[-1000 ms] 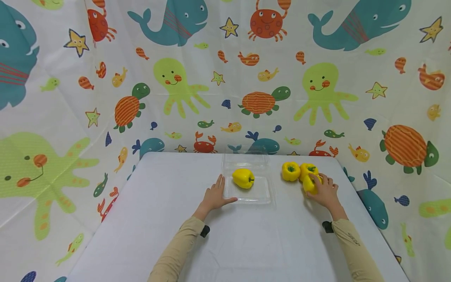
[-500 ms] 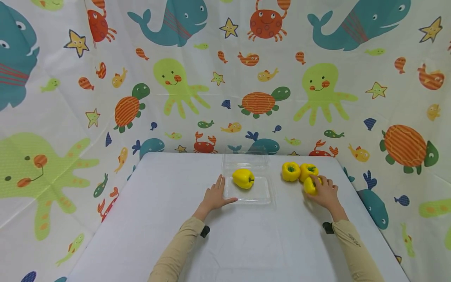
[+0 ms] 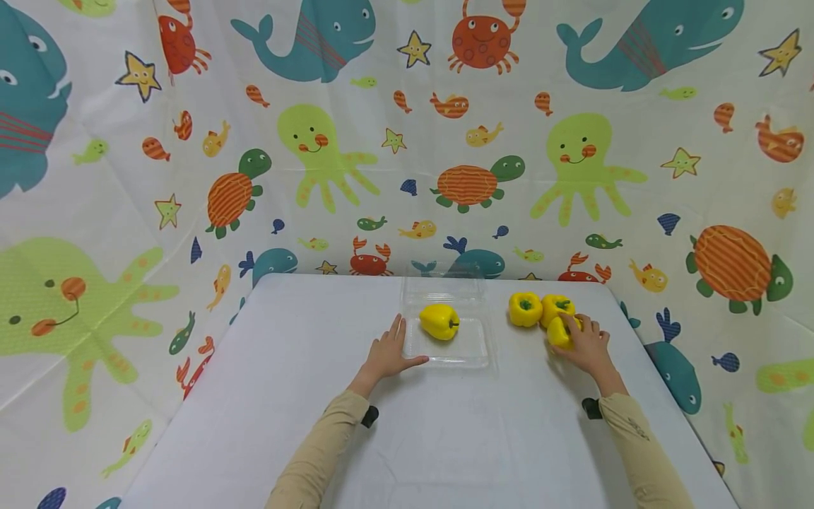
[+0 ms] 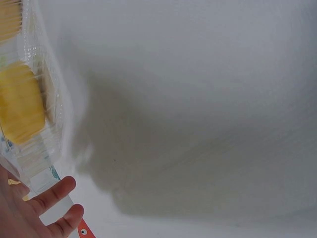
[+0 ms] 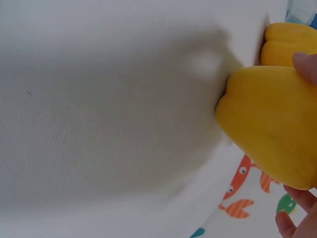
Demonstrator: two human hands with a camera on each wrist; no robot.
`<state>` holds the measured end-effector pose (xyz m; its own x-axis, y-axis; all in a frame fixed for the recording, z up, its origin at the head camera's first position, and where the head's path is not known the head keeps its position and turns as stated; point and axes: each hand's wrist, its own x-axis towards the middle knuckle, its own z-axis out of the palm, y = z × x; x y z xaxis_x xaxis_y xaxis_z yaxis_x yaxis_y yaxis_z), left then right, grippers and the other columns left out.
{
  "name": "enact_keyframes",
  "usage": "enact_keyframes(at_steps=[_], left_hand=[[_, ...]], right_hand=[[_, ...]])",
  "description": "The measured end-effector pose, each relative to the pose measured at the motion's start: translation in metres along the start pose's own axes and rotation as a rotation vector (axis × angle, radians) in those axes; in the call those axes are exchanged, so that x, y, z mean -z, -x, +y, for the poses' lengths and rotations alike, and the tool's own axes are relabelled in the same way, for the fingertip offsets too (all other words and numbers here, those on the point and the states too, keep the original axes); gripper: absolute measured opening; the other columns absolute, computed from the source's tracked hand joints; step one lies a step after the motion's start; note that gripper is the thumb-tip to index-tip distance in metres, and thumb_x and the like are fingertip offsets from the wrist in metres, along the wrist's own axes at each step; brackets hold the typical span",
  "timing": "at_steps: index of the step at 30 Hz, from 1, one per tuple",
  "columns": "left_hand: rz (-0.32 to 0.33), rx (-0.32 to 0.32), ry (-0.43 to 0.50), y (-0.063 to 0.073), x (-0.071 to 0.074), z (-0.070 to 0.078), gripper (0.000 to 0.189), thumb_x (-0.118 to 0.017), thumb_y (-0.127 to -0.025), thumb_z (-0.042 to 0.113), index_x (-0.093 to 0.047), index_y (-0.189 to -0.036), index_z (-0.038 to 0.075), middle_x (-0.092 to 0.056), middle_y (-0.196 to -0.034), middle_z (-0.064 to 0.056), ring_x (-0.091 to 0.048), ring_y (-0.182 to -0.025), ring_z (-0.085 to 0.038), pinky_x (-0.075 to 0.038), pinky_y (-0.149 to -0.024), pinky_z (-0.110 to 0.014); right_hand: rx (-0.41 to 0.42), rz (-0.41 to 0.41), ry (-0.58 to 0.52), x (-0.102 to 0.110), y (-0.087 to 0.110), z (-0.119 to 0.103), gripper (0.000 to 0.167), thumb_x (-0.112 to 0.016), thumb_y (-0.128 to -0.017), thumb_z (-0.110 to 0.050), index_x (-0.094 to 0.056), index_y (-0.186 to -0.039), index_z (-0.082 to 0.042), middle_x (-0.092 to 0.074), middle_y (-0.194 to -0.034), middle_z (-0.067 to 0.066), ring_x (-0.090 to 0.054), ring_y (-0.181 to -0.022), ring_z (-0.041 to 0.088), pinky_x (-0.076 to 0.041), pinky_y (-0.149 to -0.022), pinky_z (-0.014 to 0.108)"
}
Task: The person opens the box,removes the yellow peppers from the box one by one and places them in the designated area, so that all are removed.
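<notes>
My left hand (image 3: 385, 355) rests at the left front corner of a clear plastic container (image 3: 467, 359), thumb along its front edge and fingers along its side. Inside the container lies a yellow bell pepper (image 3: 439, 322) on its side, also visible through the clear wall as a yellow shape (image 4: 21, 103) in the left wrist view. My right hand (image 3: 588, 346) grips another yellow bell pepper (image 3: 559, 332) between thumb and fingers. In the right wrist view this held pepper (image 5: 272, 124) fills the right side, with the thumb (image 5: 306, 65) at its upper edge.
Two more yellow peppers stand just behind the held one: one pepper (image 3: 525, 309) to the left and one pepper (image 3: 557, 308) directly behind. The container's raised clear lid (image 3: 443, 286) is at its back. A sea-animal curtain (image 3: 407, 141) hangs behind the white table (image 3: 305, 339).
The pepper in my right hand shifts slightly within the grip. My left hand and the container stay where they were.
</notes>
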<state>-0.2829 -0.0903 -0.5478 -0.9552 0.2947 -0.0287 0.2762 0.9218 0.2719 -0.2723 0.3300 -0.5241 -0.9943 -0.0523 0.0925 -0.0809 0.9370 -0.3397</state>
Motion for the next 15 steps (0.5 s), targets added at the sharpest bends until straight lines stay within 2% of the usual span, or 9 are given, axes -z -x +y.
enact_keyframes(at_steps=[15], left_hand=[[0.000,0.000,0.000,0.0000,0.0007,0.0004,0.105,-0.046,-0.071,0.074,-0.013,-0.143,0.006,-0.009,-0.151,-0.010,-0.045,-0.118,-0.038,-0.038,-0.093,-0.052]], right_hand=[[-0.004,0.011,0.022,0.0015,0.0007,-0.0028,0.075,-0.067,-0.075,-0.037,-0.029,-0.133,-0.011,-0.022,-0.129,0.034,-0.023,-0.109,0.051,-0.018,-0.081,0.066]])
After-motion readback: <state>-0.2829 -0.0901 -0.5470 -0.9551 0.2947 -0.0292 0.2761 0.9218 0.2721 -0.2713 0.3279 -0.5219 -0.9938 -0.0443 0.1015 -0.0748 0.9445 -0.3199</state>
